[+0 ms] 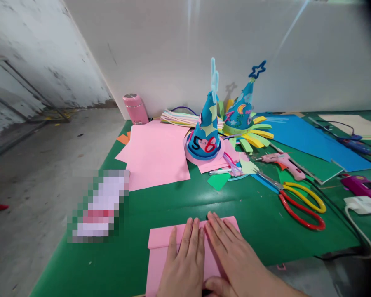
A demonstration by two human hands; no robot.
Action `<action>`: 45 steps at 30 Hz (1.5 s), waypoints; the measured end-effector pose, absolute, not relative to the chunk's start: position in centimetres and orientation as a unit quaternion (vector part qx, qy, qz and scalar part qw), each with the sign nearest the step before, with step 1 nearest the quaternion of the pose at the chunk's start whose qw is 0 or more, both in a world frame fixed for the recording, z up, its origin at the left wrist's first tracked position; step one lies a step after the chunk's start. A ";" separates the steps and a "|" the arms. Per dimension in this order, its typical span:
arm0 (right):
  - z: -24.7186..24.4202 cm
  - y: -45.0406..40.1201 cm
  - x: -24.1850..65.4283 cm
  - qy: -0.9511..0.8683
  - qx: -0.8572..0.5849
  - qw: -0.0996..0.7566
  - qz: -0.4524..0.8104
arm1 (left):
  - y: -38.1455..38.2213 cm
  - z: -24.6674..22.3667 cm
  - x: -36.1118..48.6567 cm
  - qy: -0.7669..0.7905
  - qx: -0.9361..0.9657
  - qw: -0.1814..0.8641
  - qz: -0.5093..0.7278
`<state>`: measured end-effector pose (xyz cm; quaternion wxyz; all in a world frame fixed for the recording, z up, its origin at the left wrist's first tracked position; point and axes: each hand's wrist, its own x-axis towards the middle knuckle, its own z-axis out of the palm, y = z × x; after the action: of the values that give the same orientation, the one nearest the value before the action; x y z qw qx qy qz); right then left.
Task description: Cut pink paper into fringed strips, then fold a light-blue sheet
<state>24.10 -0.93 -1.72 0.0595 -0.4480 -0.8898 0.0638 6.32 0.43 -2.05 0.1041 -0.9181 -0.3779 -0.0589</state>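
A sheet of pink paper (158, 260) lies at the near edge of the green table, with a strip along its far edge folded over. My left hand (184, 258) rests flat on it, fingers stretched across the folded strip. Beside it my right hand (231, 251) also lies flat, its fingertips near the fold's far edge and its thumb tucked low by the left hand. The two hands almost touch at the middle of the sheet. Neither grips anything. Much of the paper's lower part is hidden under the hands or out of view.
Scissors (281, 187) with red and yellow handles and a pink glue gun (282, 161) lie right. Two blue cone hats (205, 119) stand at the back among paper strips. Pink sheets (157, 152), a pink bottle (136, 109) and a blurred-out item (102, 206) are left.
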 end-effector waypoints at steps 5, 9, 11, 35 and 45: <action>-1.0 -1.0 26.8 -0.881 -0.471 0.009 0.030 | 0.2 -2.5 5.3 -0.389 -0.916 0.091 -0.040; -1.3 -1.1 27.7 -0.877 -0.480 -0.001 0.020 | -0.1 -2.9 3.3 -0.413 -0.903 0.101 -0.065; -1.5 -1.3 27.8 -0.876 -0.482 -0.002 0.017 | -0.2 -2.8 2.3 -0.433 -0.891 0.109 -0.075; 3.2 4.1 24.8 -0.831 -0.534 0.052 0.146 | 2.2 0.1 1.0 -0.494 -0.860 0.093 -0.091; 3.3 4.9 25.0 -0.846 -0.496 0.044 0.190 | 3.9 2.2 1.6 -0.429 -0.895 0.082 -0.092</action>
<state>25.00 4.89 3.31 0.0441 -0.4960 -0.8460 0.1904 1.56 3.88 2.21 0.0816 -0.8948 -0.4291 -0.0921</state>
